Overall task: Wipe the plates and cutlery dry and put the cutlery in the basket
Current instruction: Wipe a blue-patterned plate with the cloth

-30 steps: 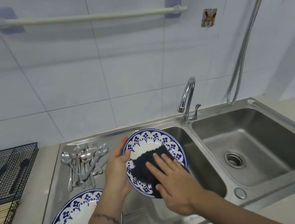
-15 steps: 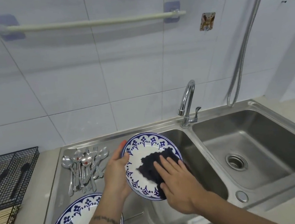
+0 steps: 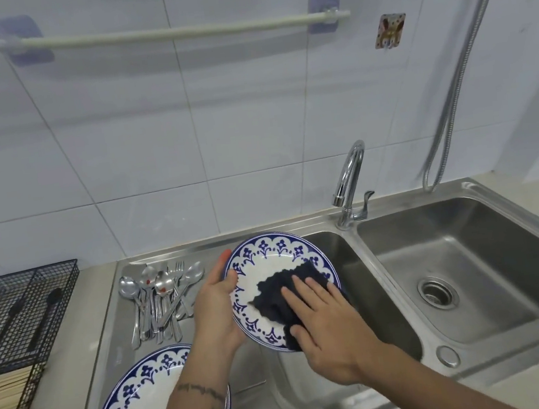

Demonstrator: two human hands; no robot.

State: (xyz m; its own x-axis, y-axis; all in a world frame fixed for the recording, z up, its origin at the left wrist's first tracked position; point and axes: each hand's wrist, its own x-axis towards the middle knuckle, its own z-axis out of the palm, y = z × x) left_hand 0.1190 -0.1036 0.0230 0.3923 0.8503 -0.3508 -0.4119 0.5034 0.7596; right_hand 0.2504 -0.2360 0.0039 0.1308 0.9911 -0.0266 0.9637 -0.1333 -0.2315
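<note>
A blue-and-white plate [image 3: 269, 265] is held tilted above the left sink bowl [image 3: 365, 281], its face turned toward the camera. Its rim at nine o'clock is gripped by the left hand [image 3: 216, 306], the thumb hooked over the front edge and the fingers [image 3: 221, 261] curled behind the rim. A dark cloth [image 3: 279, 295] is pressed against the plate's face toward four o'clock by the right hand [image 3: 327, 329]. The fingers [image 3: 310, 298] of that hand are laid straight and slightly spread on the cloth, with the thumb at the cloth's lower edge.

At seven o'clock from the held plate, a second plate [image 3: 129, 405] of the same pattern is lying flat on the steel draining board [image 3: 116, 352], partly covered by the left forearm; an orange speck is seen on its white centre. At nine o'clock from the held plate, a pile of spoons and forks [image 3: 161, 299] is lying on the draining board, bowls and tines pointed at the wall.

Farther out at nine o'clock, a black wire basket [image 3: 19, 303] is standing on the desk [image 3: 66, 382], with dark-handled utensils inside it and pale chopsticks in its near compartment. At three o'clock the right sink bowl [image 3: 472, 264] is seen, with the tap [image 3: 350, 180] rising between the two bowls at the rear. A white rail [image 3: 169, 33] is fixed on the tiled wall [image 3: 249, 105], and a metal hose [image 3: 467, 54] is hung at the right.
</note>
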